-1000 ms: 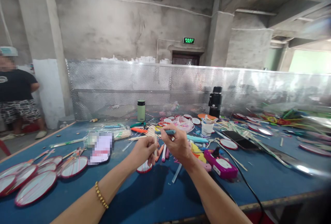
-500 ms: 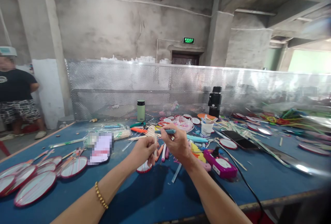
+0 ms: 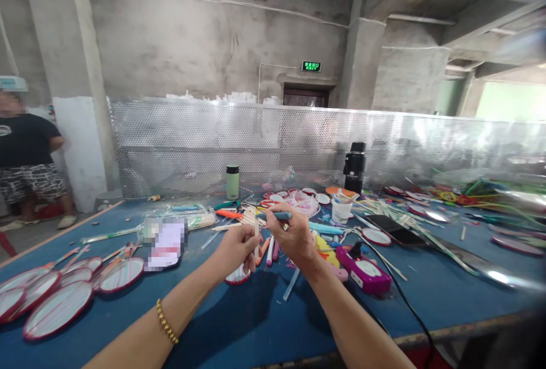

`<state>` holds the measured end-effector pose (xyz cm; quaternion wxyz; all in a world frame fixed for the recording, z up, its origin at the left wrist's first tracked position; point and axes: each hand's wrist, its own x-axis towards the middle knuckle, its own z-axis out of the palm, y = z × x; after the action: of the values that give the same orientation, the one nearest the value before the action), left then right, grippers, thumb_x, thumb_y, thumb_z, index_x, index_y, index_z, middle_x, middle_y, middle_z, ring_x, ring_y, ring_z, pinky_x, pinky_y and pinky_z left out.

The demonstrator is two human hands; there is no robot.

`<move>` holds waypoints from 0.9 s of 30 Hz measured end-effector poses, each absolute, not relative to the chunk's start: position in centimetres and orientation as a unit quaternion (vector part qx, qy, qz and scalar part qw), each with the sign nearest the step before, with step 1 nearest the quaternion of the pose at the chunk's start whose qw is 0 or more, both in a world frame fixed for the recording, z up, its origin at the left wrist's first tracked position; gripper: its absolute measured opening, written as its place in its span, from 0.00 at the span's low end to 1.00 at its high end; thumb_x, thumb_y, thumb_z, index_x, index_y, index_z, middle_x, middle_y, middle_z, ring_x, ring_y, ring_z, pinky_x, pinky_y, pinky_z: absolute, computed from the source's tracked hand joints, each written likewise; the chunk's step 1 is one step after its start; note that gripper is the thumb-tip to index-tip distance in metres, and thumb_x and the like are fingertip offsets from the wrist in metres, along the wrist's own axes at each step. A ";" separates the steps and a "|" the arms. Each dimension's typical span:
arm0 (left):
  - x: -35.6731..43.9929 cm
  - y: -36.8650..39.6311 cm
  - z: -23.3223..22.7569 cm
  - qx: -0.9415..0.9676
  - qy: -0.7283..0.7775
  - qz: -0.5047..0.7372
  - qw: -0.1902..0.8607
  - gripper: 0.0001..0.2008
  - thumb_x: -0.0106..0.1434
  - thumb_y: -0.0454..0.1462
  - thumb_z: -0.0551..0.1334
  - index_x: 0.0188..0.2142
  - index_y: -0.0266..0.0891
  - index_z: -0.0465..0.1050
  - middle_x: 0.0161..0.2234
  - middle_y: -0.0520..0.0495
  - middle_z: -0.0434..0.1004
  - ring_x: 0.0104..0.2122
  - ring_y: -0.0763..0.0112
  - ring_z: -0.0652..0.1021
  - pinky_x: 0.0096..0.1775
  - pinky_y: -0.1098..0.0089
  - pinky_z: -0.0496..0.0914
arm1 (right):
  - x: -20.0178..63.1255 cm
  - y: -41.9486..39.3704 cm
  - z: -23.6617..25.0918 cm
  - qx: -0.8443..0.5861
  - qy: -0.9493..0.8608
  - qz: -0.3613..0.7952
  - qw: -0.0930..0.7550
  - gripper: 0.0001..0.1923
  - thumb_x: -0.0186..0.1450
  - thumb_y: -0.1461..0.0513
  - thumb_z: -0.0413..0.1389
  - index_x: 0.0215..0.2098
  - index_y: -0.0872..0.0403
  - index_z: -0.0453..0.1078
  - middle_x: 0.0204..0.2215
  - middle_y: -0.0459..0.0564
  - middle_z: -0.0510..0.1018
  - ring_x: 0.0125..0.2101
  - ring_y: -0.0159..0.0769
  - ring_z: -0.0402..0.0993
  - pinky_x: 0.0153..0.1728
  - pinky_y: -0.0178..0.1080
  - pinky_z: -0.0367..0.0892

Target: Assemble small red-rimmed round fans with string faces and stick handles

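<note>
at frame centre, the left hand (image 3: 234, 249) pinches a thin white stick (image 3: 256, 238) upright, grip closed on it. touching it, the right hand (image 3: 294, 239) is closed round a teal pen (image 3: 278, 216). behind them on the blue desk (image 3: 239, 323), a green bottle (image 3: 232, 182) stands.

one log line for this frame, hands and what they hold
left hand: holds white stick | right hand: grips teal handle | below: small red-rimmed fan on blue table
</note>
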<state>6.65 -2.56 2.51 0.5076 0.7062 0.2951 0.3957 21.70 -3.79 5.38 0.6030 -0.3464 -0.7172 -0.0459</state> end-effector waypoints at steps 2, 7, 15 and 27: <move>6.7 -2.6 2.5 0.709 0.293 0.395 0.505 0.16 0.58 0.48 0.59 0.24 0.39 0.60 0.15 0.52 0.70 0.11 0.75 0.71 0.12 0.78 0.61 | 21.7 -3.8 5.4 -0.345 -0.719 -0.044 0.603 0.08 0.63 0.62 0.52 0.27 0.55 0.70 0.22 0.46 0.73 0.21 0.28 0.64 0.25 0.32 0.61; 6.7 -2.6 2.5 0.706 0.292 0.399 0.507 0.16 0.58 0.48 0.59 0.25 0.39 0.59 0.17 0.52 0.72 0.12 0.75 0.72 0.12 0.78 0.61 | 21.8 -3.6 5.2 -0.342 -0.727 -0.040 0.594 0.08 0.63 0.63 0.52 0.28 0.55 0.70 0.23 0.46 0.73 0.22 0.28 0.64 0.26 0.32 0.61; 6.7 -2.6 2.6 0.704 0.298 0.397 0.509 0.15 0.58 0.47 0.59 0.25 0.39 0.59 0.16 0.53 0.71 0.11 0.75 0.71 0.12 0.78 0.60 | 21.8 -3.6 5.2 -0.348 -0.719 -0.042 0.600 0.08 0.63 0.63 0.52 0.27 0.55 0.70 0.22 0.45 0.72 0.21 0.27 0.63 0.24 0.32 0.60; 6.7 -2.3 2.4 0.709 0.296 0.396 0.503 0.15 0.58 0.47 0.58 0.25 0.39 0.59 0.16 0.52 0.72 0.11 0.74 0.72 0.12 0.78 0.61 | 21.8 -3.6 5.2 -0.349 -0.724 -0.038 0.594 0.08 0.63 0.63 0.52 0.27 0.56 0.70 0.22 0.45 0.72 0.21 0.27 0.63 0.24 0.32 0.60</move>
<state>6.68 -2.35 2.40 0.5030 0.7088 0.2963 0.3959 21.79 -3.60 5.24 0.5937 -0.3487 -0.7242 -0.0382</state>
